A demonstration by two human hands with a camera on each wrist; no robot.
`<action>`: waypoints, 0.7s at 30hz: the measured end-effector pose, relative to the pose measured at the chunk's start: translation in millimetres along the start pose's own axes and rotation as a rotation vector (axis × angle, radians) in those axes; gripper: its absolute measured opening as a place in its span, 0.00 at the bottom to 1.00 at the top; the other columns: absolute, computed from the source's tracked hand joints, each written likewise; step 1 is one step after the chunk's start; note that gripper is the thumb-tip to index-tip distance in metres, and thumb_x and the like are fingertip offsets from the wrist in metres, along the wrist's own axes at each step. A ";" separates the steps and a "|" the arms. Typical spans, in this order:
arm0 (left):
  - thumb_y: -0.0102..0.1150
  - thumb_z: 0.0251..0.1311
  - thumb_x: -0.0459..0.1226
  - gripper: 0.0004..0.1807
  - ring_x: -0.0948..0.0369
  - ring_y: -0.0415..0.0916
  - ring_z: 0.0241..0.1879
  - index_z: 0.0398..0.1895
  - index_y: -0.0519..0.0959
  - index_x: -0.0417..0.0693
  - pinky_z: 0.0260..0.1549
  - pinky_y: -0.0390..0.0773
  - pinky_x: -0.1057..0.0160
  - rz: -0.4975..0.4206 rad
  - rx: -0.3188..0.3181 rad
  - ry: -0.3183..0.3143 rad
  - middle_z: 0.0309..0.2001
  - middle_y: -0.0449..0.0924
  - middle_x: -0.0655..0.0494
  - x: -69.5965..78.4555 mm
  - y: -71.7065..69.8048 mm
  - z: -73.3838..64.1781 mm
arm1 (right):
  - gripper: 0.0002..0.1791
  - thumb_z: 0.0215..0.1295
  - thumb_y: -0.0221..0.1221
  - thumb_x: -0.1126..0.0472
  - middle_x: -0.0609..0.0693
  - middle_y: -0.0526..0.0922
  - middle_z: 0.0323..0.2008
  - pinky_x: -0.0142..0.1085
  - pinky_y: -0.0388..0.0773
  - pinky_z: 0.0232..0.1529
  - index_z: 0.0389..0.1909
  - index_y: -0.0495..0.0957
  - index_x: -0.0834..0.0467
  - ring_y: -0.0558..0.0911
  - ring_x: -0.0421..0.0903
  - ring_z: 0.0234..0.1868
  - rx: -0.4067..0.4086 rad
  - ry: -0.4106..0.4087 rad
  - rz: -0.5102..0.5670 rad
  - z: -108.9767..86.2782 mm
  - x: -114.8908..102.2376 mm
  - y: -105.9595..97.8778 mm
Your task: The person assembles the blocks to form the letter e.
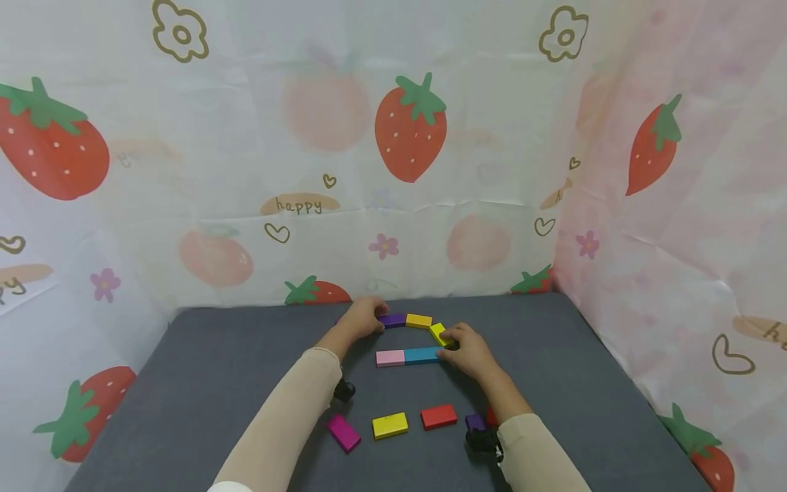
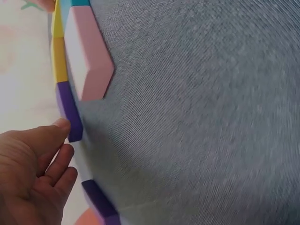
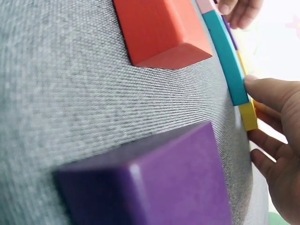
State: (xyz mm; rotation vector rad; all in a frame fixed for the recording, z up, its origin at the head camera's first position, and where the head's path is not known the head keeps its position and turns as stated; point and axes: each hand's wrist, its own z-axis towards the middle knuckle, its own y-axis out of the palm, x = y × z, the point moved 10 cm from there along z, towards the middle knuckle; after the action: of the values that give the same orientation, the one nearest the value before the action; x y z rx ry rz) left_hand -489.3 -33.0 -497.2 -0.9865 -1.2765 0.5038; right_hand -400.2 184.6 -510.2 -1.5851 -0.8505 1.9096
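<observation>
My left hand (image 1: 364, 317) is at the back of the table, holding the left end of a purple block (image 1: 393, 320) with its thumb on the near side. That block meets a yellow block (image 1: 419, 321) end to end. To the right, my right hand (image 1: 470, 350) grips a slanted yellow block (image 1: 438, 333). Its thumb lies close by the right end of a blue block (image 1: 421, 355), which adjoins a pink block (image 1: 390, 358). In the left wrist view another purple block (image 2: 99, 201) lies apart, past the left hand's fingers.
Nearer on the grey table (image 1: 233, 410) lie a magenta block (image 1: 343, 433), a yellow block (image 1: 390, 426), a red block (image 1: 438, 417) and a purple block (image 3: 183, 183). Another red block (image 1: 491, 417) is partly hidden by the right forearm. A strawberry-print curtain (image 1: 246, 137) borders the table.
</observation>
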 end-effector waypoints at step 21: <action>0.71 0.60 0.31 0.23 0.47 0.77 0.63 0.59 0.80 0.40 0.63 0.75 0.49 0.021 0.050 0.068 0.59 0.83 0.45 -22.3 -64.5 -27.8 | 0.22 0.63 0.71 0.60 0.53 0.79 0.53 0.51 0.78 0.57 0.57 0.83 0.62 0.80 0.54 0.54 -0.004 0.007 0.001 -1.7 -4.2 -1.2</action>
State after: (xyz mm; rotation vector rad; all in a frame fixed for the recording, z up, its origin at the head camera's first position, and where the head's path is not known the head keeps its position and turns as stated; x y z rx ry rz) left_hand -481.6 -93.2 -455.4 -0.9683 -1.1884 0.5119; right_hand -397.8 182.7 -506.7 -1.5941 -0.8517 1.9028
